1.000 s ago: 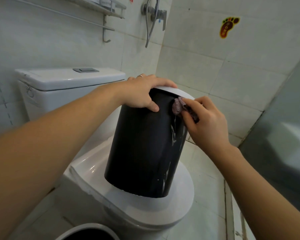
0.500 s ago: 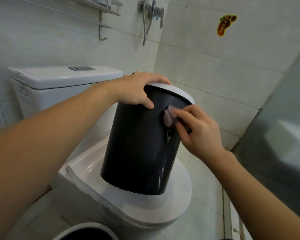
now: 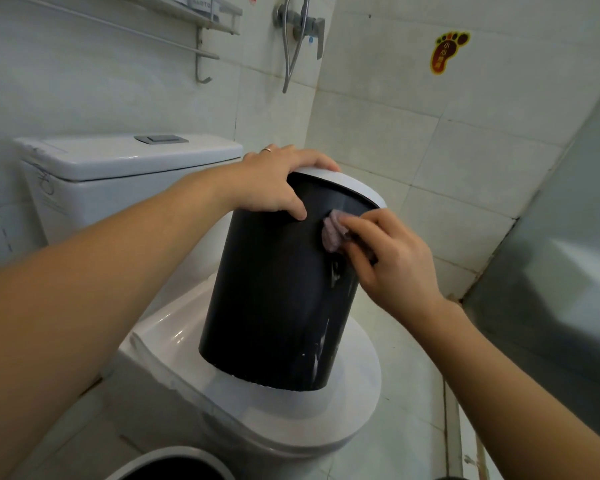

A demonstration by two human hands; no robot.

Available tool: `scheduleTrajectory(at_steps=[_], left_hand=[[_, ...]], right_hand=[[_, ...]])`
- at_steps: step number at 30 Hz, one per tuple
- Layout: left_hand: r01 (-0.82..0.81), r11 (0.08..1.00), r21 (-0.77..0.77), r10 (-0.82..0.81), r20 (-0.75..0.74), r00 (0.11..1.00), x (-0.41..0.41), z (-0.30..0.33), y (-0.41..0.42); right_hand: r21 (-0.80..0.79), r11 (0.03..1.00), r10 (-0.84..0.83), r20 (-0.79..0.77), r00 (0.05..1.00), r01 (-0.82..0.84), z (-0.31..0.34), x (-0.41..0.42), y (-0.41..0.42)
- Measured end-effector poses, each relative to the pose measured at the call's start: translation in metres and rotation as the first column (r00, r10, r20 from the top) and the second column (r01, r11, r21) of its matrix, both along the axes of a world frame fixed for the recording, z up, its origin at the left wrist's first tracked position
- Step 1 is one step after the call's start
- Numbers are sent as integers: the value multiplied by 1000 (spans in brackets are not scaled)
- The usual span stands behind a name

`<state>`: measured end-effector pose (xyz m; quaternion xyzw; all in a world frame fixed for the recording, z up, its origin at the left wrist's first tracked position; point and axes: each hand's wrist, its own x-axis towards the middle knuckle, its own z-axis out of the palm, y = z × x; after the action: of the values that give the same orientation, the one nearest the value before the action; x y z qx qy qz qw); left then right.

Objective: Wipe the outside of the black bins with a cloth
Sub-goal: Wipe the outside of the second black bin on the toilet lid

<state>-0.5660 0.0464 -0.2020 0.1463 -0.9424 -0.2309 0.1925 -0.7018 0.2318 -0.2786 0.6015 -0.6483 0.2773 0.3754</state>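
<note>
The tall black cylindrical plastic bin [image 3: 274, 299] with a white rim stands tilted on the closed white toilet lid [image 3: 354, 407]. My left hand [image 3: 274, 181] curls over the bin's top rim, thumb on its side. Just below that rim, my right hand [image 3: 392, 261] pinches a small crumpled pinkish cloth [image 3: 331, 233] against the bin's wall.

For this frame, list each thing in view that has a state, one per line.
black bin: tilted on the closed toilet lid, wet streaks on its side
left hand: grips the bin's white rim
right hand: holds the cloth against the bin's side
cloth: bunched, pressed to the bin near the top
toilet lid: closed
second bin: open top, at bottom edge
</note>
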Motion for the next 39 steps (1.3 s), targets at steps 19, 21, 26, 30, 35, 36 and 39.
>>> scheduleTrajectory(at_steps=[19, 21, 26, 30, 35, 36, 39], left_hand=[[-4, 993, -120, -5, -73, 997, -11, 0, 8], [29, 998, -63, -33, -64, 997, -10, 1, 3], [107, 988, 111, -94, -122, 988, -8, -3, -9], [94, 993, 77, -85, -111, 990, -10, -1, -10], [61, 998, 20, -59, -61, 996, -13, 0, -5], [59, 998, 20, -57, -60, 997, -13, -1, -6], [60, 997, 47, -58, -51, 997, -10, -3, -11]], right_hand=[[-59, 998, -20, 142, 990, 29, 4, -4, -3], [-60, 998, -24, 138, 990, 33, 6, -2, -3], [-70, 996, -39, 151, 988, 50, 13, 1, -8], [-57, 997, -43, 141, 989, 51, 16, 4, -14], [-22, 1000, -10, 112, 994, 12, 12, 6, -12], [-5, 1000, 17, 79, 997, -16, 8, 8, -10], [75, 994, 84, -32, 996, -81, -2, 13, -5]])
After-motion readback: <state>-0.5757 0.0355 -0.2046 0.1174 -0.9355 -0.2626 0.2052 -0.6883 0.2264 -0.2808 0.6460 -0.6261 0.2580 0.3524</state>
